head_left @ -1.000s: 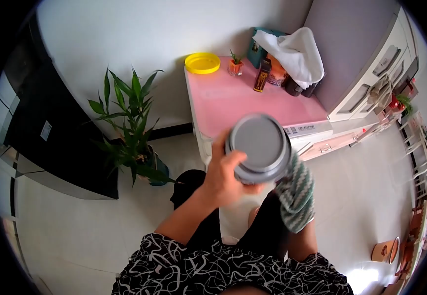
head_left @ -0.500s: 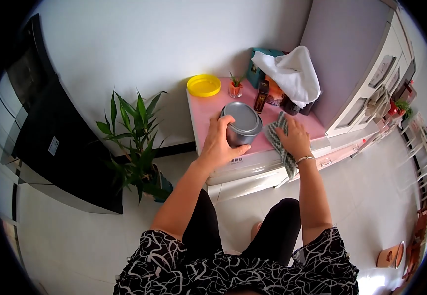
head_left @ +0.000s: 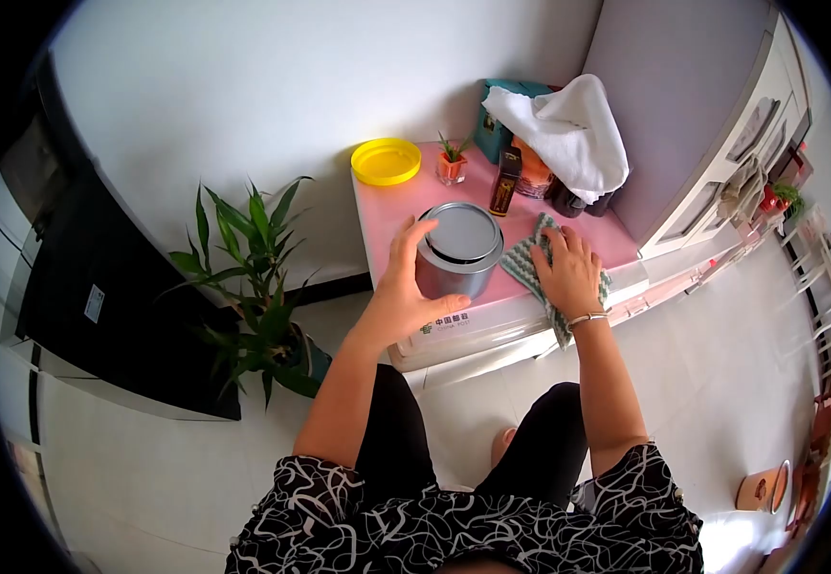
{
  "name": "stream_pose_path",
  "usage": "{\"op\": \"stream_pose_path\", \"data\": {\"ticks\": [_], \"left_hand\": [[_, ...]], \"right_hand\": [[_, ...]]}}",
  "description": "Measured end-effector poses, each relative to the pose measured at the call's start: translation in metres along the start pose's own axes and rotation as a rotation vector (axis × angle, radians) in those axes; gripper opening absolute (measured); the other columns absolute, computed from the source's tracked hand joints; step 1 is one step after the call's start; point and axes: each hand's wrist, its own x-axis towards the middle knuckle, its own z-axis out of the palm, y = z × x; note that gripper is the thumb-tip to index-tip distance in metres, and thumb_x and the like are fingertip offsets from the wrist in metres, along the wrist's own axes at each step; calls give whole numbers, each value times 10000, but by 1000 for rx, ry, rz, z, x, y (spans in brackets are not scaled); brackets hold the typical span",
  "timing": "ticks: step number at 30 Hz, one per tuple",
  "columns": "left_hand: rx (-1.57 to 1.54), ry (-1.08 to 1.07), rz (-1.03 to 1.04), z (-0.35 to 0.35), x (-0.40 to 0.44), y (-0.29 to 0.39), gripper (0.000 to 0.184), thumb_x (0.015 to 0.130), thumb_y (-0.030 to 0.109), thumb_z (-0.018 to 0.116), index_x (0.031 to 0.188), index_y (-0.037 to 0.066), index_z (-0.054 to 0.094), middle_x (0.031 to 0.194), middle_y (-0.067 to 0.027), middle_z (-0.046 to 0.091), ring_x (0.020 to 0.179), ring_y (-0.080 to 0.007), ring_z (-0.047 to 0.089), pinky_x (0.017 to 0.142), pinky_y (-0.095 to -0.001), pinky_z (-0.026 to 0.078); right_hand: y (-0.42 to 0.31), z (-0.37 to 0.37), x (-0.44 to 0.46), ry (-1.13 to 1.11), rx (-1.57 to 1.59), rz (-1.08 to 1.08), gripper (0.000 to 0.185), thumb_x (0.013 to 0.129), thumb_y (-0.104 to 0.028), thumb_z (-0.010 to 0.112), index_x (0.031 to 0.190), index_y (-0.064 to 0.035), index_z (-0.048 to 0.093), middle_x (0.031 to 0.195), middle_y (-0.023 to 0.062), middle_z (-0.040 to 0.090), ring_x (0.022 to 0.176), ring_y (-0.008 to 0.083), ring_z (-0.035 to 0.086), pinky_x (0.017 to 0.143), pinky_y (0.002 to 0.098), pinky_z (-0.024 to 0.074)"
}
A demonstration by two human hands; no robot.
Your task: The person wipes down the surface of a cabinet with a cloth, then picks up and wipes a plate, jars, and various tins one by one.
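Observation:
A grey metal tin (head_left: pixel 457 277) with a round grey lid (head_left: pixel 463 231) on top stands upright on the pink cabinet top (head_left: pixel 388 212), close to its front edge. My left hand (head_left: pixel 401 292) curves around the tin's left side, thumb and fingers spread wide. It looks loose from the tin, though the fingertips are very near its rim. To the right, my right hand (head_left: pixel 570 273) lies flat with fingers stretched over a grey-green and white patterned cloth (head_left: pixel 522 260), pressing it on the surface. One end of the cloth hangs over the front edge.
Behind the tin are a yellow round lid (head_left: pixel 387 163), a small potted plant (head_left: pixel 452 167), a dark narrow box (head_left: pixel 505 182), a teal box (head_left: pixel 492 129) and a white towel (head_left: pixel 573 134). A tall cabinet (head_left: pixel 674 115) borders the right side. A leafy plant (head_left: pixel 267 297) stands left.
The tin has come down onto the cabinet top, and my left hand has loosened from it. My right hand has flattened onto the cloth. The view has shifted slightly.

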Motion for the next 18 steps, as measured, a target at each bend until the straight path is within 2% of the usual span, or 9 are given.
{"op": "stream_pose_path", "data": {"ticks": [2,4,5,7,8,11,12,15,18], "left_hand": [[-68,-26,-60,-4,4,2,916,599,220,791,1318,132,231,1365,-182,204,1270,-309,238,1016,-390,257],[-196,-34,-75,-8,6,3,979,601,231,795,1347,111,173,1373,-173,187,1268,-283,241,1016,-385,257],[-197,-32,-83,-8,8,1,979,601,231,795,1347,111,173,1373,-173,187,1268,-283,241,1016,-385,257],[-243,-18,-18,-7,11,-4,1010,605,234,796,1357,86,137,1354,-165,226,1252,-265,266,1013,-370,264],[-244,-20,-20,-5,12,-8,1010,605,234,796,1357,86,137,1354,-165,226,1252,-265,266,1013,-370,264],[-227,-16,10,-3,14,-14,1001,610,232,793,1354,70,144,1325,-165,280,1237,-265,295,1002,-357,280],[-247,-36,-23,-4,13,-13,982,613,229,791,1349,70,162,1306,-162,309,1222,-267,315,995,-356,289],[-199,-54,-16,-6,13,-6,907,622,222,784,1322,74,228,1265,-147,363,1178,-267,368,969,-355,318],[-185,-83,-41,-8,13,-3,870,624,219,782,1303,82,256,1240,-138,383,1150,-263,392,955,-347,332]], "right_hand": [[-4,-5,6,75,-30,-37,402,808,-355,519,1113,-93,533,1168,146,492,1062,308,463,880,424,344],[-20,-22,12,153,347,-197,476,811,-372,535,1165,-56,492,1201,206,450,1092,348,433,918,423,327],[-30,-29,15,146,349,-197,476,811,-372,535,1165,-56,492,1201,206,450,1092,348,433,918,423,327],[-50,-39,24,-46,593,-383,541,807,-389,554,1203,-34,455,1212,248,426,1124,369,408,948,432,303],[-56,-34,27,-89,659,-398,542,802,-394,564,1186,-22,474,1218,272,411,1119,380,416,947,424,315],[-66,-25,28,-198,663,-472,509,808,-394,558,1130,-2,514,1206,265,423,1079,389,447,911,409,359],[-72,-32,27,-158,634,-499,487,820,-398,539,1083,12,541,1189,259,433,1048,399,466,880,397,391],[-72,-28,23,-148,668,-468,484,825,-392,535,1082,19,535,1163,252,450,1045,405,466,871,402,397],[-74,-33,20,-189,654,-463,549,797,-418,563,1131,13,495,1207,266,401,1066,409,451,888,404,388]]}}
